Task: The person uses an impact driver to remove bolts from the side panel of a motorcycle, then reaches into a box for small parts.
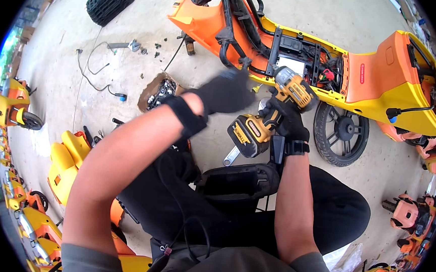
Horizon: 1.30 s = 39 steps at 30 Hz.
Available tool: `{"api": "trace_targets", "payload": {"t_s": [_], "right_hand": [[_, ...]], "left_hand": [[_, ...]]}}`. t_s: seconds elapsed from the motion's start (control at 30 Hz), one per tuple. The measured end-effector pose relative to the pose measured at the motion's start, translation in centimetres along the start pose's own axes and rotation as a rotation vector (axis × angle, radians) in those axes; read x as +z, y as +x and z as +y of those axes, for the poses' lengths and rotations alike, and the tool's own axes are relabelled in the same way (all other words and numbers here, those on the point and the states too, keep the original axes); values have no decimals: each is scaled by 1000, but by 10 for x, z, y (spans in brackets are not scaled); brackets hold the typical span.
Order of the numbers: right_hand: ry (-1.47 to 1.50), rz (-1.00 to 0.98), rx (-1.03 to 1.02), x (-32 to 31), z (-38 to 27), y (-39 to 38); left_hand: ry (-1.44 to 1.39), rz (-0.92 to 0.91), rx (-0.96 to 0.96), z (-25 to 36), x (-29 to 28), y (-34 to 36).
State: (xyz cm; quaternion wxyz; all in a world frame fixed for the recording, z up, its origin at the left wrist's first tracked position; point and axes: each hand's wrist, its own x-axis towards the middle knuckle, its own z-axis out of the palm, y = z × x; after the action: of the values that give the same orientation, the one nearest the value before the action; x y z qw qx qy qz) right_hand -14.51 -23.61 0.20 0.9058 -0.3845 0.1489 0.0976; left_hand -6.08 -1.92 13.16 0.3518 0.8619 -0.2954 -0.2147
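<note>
In my right hand (pixel 291 122), gloved in black, is a yellow and black cordless impact driver (pixel 296 91). The fingers wrap its handle, its nose points up toward the vehicle and its battery hangs to the lower left. My left hand (pixel 228 91), also in a black glove, is smeared by motion beside the lower end of a black frame tube (pixel 225 50); its fingers cannot be made out. Both hands are at the near side of an orange and yellow electric scooter (pixel 366 78) with its middle uncovered, showing wires and a white box (pixel 290 65).
A wheel (pixel 341 134) stands below the scooter. On the floor are a cardboard box of small parts (pixel 152 93), a cable (pixel 88 69), a black crate (pixel 109 2) and a wrench (pixel 231 156). An open black case (pixel 240 180) sits by my legs. More scooters line both sides.
</note>
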Motion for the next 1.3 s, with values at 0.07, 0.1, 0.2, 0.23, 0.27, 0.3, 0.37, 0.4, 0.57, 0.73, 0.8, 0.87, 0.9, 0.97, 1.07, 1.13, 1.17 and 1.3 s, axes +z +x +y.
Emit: {"api": "trace_targets", "payload": {"t_s": [0.07,0.1,0.2,0.23,0.27,0.3,0.37,0.4,0.57,0.73,0.8,0.87,0.9,0.97,1.07,1.13,1.17,1.3], "right_hand": [[-6,20,32,-6,10,23],[-21,33,46,-8,8,29],[-101,92,116,-14,0,46],[-110,99,144,-16,1,50],[-118,106,171,-20,2,55],[-124,114,191,-23,2,59],[-93,162,246,-30,2,67],[-90,154,248,-30,1,67],[-67,70,286,-29,-8,66],[-124,24,266,-40,-5,74],[-99,10,276,-43,-4,77],[-57,8,296,-44,-3,77],[-67,6,292,-44,-3,77],[-88,2,283,-45,-4,77],[-116,-6,293,-44,-5,76],[-128,-16,281,-47,-5,75],[-134,-27,271,-48,-6,75],[-50,-93,332,-50,-11,81]], "left_hand": [[267,185,-64,-52,-22,7],[411,275,-83,-59,-30,8],[155,221,-234,-73,-36,20],[151,206,-237,-76,-33,23],[146,191,-239,-79,-29,27],[145,175,-236,-80,-28,31],[115,212,-250,-94,-24,43],[112,206,-275,-96,-23,46],[-197,185,-380,-98,-19,54],[-408,202,-426,-86,-19,57],[-437,186,-441,-84,-22,57],[-424,159,-450,-80,-27,56],[-418,148,-453,-78,-29,56],[-403,132,-461,-78,-29,58],[-357,108,-484,-73,-33,58],[-341,57,-478,-76,-34,59],[-349,66,-466,-77,-33,60],[-368,104,-447,-76,-33,56]]}}
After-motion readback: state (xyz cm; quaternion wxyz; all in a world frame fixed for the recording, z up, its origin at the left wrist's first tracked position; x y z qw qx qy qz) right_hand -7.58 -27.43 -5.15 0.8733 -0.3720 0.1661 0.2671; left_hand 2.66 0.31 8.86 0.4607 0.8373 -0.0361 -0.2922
